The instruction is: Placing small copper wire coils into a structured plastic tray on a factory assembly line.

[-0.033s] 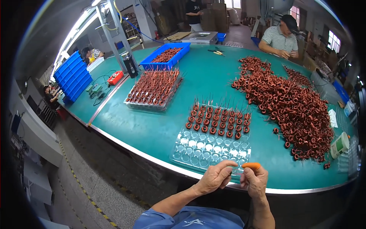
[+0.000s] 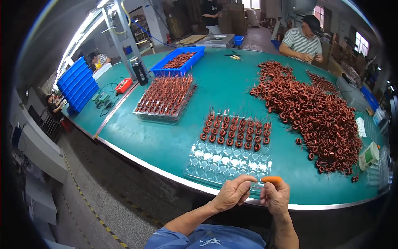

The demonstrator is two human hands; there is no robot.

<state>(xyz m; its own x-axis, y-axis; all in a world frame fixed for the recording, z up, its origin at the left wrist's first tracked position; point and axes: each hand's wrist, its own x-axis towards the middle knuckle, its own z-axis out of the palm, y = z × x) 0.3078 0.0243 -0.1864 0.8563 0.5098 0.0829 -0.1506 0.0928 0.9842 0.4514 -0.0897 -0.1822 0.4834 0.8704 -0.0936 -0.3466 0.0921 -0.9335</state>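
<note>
My left hand [image 2: 233, 193] and my right hand [image 2: 275, 195] are close together over the near table edge, both with fingers pinched. A thin reddish wire [image 2: 257, 187] spans the small gap between them, and the right fingers grip its end. Whatever the left fingers hold is hidden. An orange finger cot [image 2: 272, 180] covers my right index finger. Just beyond lies a clear plastic tray [image 2: 213, 162] with round pockets; its far rows hold copper-wound ring coils [image 2: 239, 144] with upright wire leads, while the near rows have bare pockets.
A large heap of coils [image 2: 315, 120] covers the right side. Filled stacked trays [image 2: 163, 97] stand left, before a blue bin [image 2: 180, 60] of coils. Pliers [image 2: 233, 57] lie farther back. A white tub [image 2: 369, 157] leans at right. A co-worker [image 2: 302, 43] sits across the table.
The whole scene has shifted very slightly left in the view. Both hands keep their pinch, nearly in the same place.
</note>
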